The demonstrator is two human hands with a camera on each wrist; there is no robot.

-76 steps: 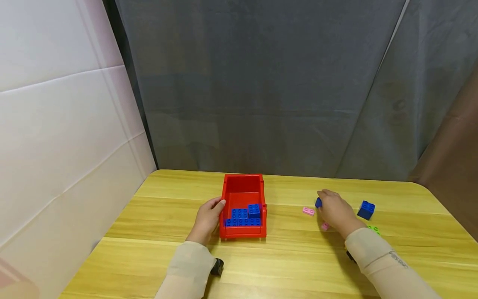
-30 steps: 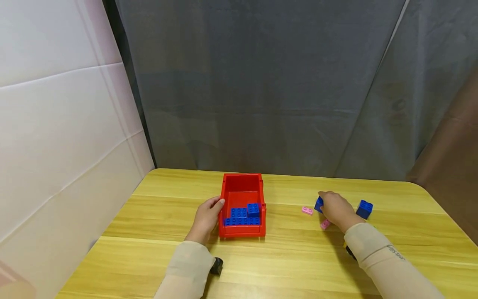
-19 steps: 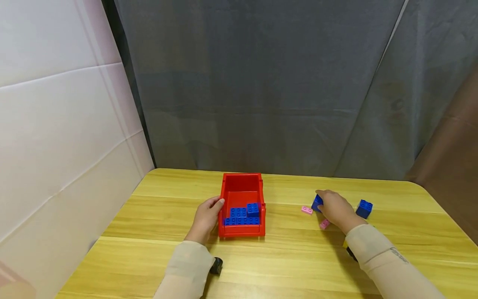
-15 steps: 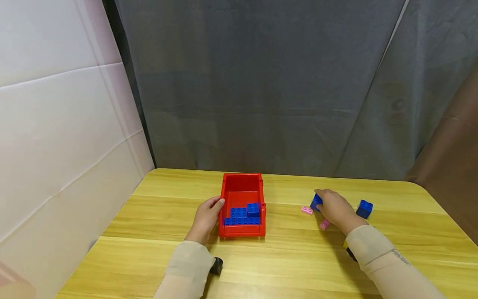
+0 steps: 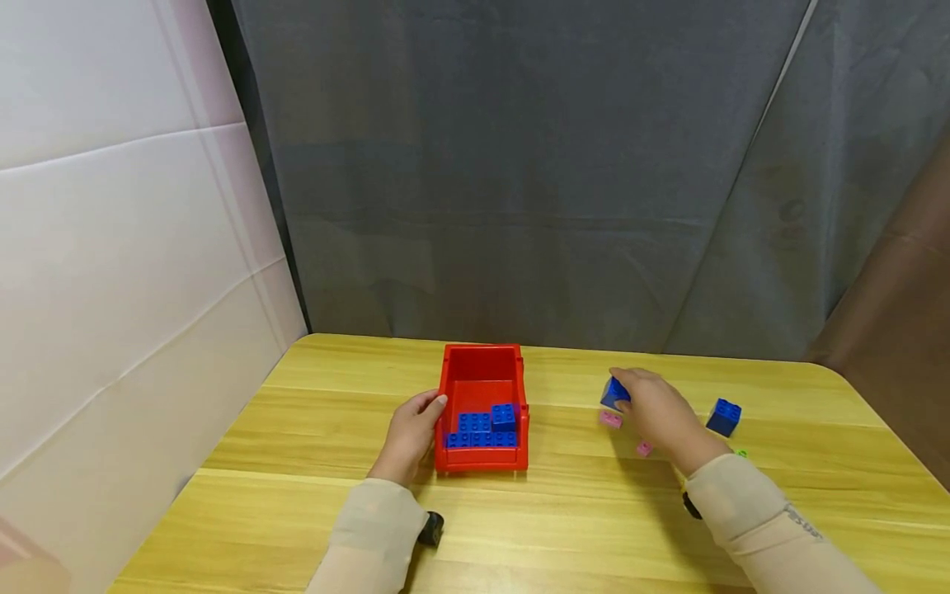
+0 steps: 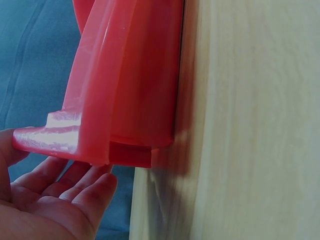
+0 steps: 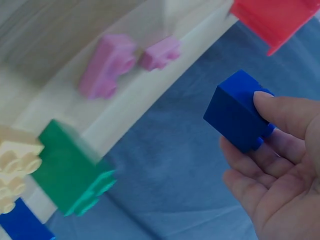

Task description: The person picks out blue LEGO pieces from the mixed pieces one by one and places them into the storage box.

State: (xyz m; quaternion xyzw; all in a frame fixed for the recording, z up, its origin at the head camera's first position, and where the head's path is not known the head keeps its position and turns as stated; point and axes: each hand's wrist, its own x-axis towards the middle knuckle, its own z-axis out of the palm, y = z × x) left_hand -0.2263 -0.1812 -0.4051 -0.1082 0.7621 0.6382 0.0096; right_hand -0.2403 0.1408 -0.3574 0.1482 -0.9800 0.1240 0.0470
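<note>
My left hand (image 5: 411,429) grips the left wall of a red bin (image 5: 482,460), thumb over the rim. In the left wrist view, thumb and fingers (image 6: 95,195) lie on either side of the bin's lip (image 6: 55,140). Blue studded bricks (image 5: 481,440) lie in the bin's near half, one standing higher. My right hand (image 5: 656,412) pinches a blue building brick (image 7: 235,112) between thumb and fingers, raised off the table. Below it, on the table, is a pink brick (image 5: 611,420); a second pink brick (image 5: 644,449) lies nearer me.
To the right stands another blue brick (image 5: 724,417). A green brick (image 7: 70,170) and a pale yellow brick (image 7: 15,160) show in the right wrist view; my right sleeve mostly hides them in the head view. The wooden table (image 5: 356,371) ends at a grey curtain (image 5: 475,206).
My right hand has lifted the blue brick off the table and moved it left, above the farther pink brick. The left hand and bin have stayed in place.
</note>
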